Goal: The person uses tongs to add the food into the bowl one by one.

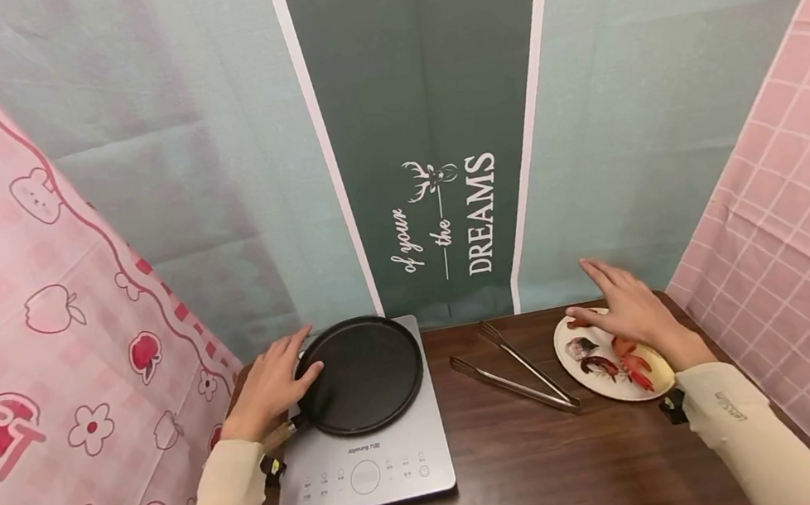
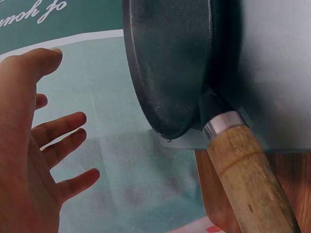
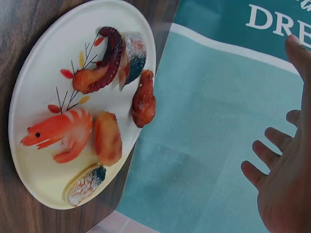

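Observation:
My left hand (image 1: pixel 270 389), fingers spread and holding nothing, hovers by the left edge of a flat black frying pan (image 1: pixel 366 373). The pan's wooden handle (image 2: pixel 250 177) passes below this hand; the left wrist view shows fingers and handle apart. Over a round white plate (image 3: pixel 53 48) is my right hand (image 1: pixel 633 314), also empty with its fingers extended. On the plate lie a red shrimp (image 3: pixel 73 133), a curled octopus tentacle (image 3: pixel 114 58), a drumstick (image 3: pixel 144 104), an orange-brown piece (image 3: pixel 108 138) and two silvery fish pieces (image 3: pixel 87 184).
The pan sits on a silver induction cooker (image 1: pixel 435 449) at the table's left. Metal tongs (image 1: pixel 518 386) lie spread on the brown wooden table (image 1: pixel 520 473), between cooker and plate. Cloth curtains (image 1: pixel 422 75) enclose the back and both sides.

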Motion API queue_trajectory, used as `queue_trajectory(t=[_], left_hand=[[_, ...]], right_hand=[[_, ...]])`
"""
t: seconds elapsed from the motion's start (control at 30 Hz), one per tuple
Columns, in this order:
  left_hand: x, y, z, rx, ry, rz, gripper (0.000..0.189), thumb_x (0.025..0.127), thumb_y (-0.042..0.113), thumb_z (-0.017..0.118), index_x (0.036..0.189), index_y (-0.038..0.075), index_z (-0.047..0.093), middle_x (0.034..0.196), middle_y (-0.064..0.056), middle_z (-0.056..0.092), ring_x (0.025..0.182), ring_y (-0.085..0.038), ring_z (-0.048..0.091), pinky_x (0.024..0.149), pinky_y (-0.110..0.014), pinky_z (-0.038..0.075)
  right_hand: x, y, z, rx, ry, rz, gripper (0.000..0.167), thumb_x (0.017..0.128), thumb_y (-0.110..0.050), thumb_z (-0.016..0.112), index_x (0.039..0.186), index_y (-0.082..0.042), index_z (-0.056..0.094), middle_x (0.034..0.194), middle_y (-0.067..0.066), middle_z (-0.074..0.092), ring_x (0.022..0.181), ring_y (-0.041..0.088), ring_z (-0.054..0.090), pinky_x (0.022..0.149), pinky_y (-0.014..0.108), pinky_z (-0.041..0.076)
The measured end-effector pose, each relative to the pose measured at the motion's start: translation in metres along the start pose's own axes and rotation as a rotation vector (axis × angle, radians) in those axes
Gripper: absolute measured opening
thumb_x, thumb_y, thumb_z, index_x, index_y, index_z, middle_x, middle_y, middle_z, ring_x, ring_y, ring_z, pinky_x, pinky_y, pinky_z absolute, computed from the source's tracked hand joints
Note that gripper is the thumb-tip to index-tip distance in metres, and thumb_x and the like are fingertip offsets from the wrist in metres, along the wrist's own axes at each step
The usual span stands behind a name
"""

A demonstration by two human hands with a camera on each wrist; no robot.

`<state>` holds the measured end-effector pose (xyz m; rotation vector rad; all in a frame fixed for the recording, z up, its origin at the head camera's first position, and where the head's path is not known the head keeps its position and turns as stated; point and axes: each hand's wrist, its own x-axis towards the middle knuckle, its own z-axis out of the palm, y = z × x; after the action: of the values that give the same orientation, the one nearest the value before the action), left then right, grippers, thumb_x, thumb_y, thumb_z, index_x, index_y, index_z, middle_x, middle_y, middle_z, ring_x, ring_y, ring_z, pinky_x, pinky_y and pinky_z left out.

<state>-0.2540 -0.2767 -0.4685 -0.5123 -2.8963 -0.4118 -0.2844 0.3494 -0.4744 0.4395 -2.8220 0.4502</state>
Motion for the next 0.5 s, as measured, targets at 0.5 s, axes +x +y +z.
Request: queue_trajectory(t=[0.5], left_hand=[[-0.025,-0.003,0.002,0.041,0.053,0.039,0.07,0.101,0.036,0.07,0.159,0.006,0.045,0.143,-0.026,0.062,0.125,-0.047,0.064,0.1,-0.062,0.052]], right_hand=[[-0.006,-0.016,0.007,0.012,-0.06,0.018,0.099,0.096,-0.061,0.069,0.17,-0.012,0.023,0.169,0.027,0.032,0.151,0.06,0.031,0.117,0.075,0.026]])
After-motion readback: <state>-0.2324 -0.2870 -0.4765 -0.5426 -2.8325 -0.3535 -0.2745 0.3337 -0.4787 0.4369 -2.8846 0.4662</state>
